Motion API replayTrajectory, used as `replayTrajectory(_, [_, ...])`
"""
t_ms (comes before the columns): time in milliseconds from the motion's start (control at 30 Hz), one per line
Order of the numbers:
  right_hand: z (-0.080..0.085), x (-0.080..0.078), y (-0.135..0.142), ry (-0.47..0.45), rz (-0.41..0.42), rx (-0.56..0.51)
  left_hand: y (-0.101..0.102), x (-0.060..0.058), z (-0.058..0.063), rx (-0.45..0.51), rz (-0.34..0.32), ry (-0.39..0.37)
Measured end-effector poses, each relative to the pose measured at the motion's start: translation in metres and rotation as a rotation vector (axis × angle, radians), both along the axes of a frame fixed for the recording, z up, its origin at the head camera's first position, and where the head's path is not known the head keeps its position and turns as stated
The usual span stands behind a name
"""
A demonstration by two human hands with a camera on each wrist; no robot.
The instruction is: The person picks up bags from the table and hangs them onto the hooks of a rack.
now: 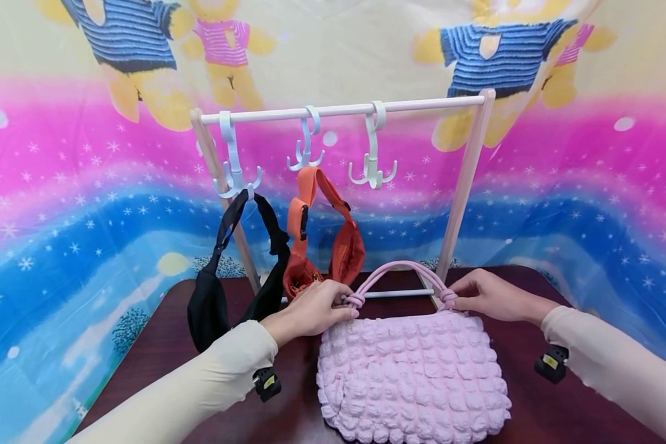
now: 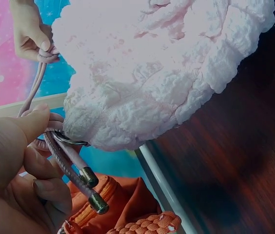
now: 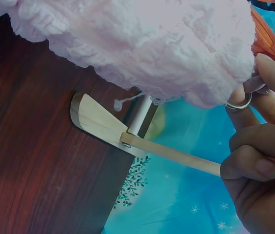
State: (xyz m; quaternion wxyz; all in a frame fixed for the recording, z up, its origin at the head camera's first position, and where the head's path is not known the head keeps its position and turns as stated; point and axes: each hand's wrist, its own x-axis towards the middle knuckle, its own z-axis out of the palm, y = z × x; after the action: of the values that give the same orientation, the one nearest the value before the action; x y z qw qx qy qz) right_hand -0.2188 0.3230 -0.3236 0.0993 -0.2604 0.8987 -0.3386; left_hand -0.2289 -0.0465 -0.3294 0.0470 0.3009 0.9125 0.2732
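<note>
A pink puffy quilted handbag [image 1: 413, 376] hangs in front of the rack, its double cord handle [image 1: 399, 265] arching up. My left hand [image 1: 316, 308] pinches the knot at the handle's left end; in the left wrist view, metal-tipped cord ends [image 2: 86, 178] dangle below the fingers. My right hand [image 1: 491, 296] pinches the knot at the right end, beside a metal ring [image 3: 242, 102]. Behind the left hand, an orange bag [image 1: 346, 250] hangs by its strap from the middle hook [image 1: 306, 148]. A black bag [image 1: 208, 302] hangs from the left hook [image 1: 235, 166].
A wooden rack with a white top rail [image 1: 422, 106] stands on the dark red-brown table [image 1: 161, 370]. The right hook [image 1: 373, 160] carries no bag. A lower white bar [image 1: 399, 294] runs behind the handle. A printed cloth backdrop [image 1: 89, 185] surrounds the table.
</note>
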Motion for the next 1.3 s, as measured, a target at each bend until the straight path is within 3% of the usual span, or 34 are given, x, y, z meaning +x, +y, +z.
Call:
replayTrajectory(600, [0.008, -0.002, -0.001, 0.028, -0.005, 0.0, -0.002, 0.0, 0.009, -0.009, 0.026, -0.005])
replayTrajectory(1300, [0.02, -0.002, -0.004, 0.053, 0.008, -0.013, -0.003, 0.001, 0.012, 0.016, 0.024, 0.026])
